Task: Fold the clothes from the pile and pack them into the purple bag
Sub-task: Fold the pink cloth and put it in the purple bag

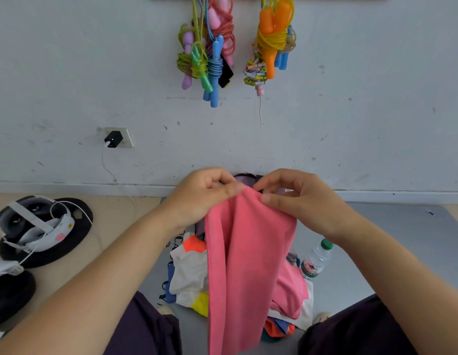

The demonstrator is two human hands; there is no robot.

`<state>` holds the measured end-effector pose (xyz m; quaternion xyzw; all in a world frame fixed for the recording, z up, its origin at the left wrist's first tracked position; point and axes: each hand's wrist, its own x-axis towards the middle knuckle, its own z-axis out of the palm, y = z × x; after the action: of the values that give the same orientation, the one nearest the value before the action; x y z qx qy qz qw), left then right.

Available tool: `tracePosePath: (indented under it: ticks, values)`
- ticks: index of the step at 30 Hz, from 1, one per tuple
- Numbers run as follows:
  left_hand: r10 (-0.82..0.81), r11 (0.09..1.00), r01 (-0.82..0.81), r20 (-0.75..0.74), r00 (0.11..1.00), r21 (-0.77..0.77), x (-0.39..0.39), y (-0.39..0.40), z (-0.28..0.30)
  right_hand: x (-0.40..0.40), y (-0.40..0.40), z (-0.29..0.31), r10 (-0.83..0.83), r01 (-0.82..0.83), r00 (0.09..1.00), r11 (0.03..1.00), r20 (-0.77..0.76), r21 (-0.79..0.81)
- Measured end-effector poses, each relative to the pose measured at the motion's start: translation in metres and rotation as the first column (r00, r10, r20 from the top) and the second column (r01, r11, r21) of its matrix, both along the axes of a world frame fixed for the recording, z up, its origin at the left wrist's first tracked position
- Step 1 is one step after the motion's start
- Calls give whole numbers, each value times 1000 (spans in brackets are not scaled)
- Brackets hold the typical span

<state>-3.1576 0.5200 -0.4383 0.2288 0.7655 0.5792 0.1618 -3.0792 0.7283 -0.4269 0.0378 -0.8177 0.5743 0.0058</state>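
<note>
Hands pinch one pink garment (244, 252) at its top edge, left hand (204, 198) and right hand (297, 201) side by side, cloth hanging lengthwise over the pile (189, 272), purple bag (244, 178) just beyond

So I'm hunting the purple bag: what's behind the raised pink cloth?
Behind the pink cloth and both hands, a purple bag edge peeks out by the wall; the rest is covered.

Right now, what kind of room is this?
Likely a gym or activity room: jump ropes hang on the wall, weight plates lie on the floor, a grey mat holds the clothes pile.
</note>
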Motion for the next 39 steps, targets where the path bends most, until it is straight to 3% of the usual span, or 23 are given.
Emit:
tracePosePath:
  ticks: [4,6,7,9,11,12,14,16,20,28,35,39]
  values:
    - [315,934,-311,8,949,176,-11,-9,3,0,12,-1,18,-33,991,993,131,115]
    - [357,919,-350,-9,934,183,-13,-11,3,0,13,-1,31,-44,991,994,133,102]
    - [302,942,-296,-15,953,160,-12,-10,2,1,11,0,40,-48,991,997,130,63]
    - [32,995,-34,24,999,96,-3,-6,-2,4,5,-1,95,-89,987,995,128,-50]
    - [-231,973,231,97,968,17,10,2,-4,5,-1,-2,150,-133,980,982,130,-133]
    - [-278,960,281,99,956,-20,14,4,-5,5,-2,-3,161,-142,978,979,131,-143]
    - [-203,977,206,68,977,-52,10,5,-4,4,-1,-2,147,-130,980,983,135,-132]
    - [-30,999,31,34,999,-41,-1,0,-3,2,3,-1,105,-86,984,988,143,-131]
    - [256,965,-254,-18,967,59,-17,-11,-7,1,9,0,-1,7,989,999,149,-37]
    - [162,981,-179,-191,968,-75,-12,-8,-11,0,-2,-5,-109,114,991,992,80,-49]
    - [136,986,-137,17,991,91,-3,-1,-6,5,-11,-1,205,-165,963,961,174,-220]
    - [13,967,-63,199,980,247,5,2,-3,6,-14,0,158,-142,984,975,85,-169]
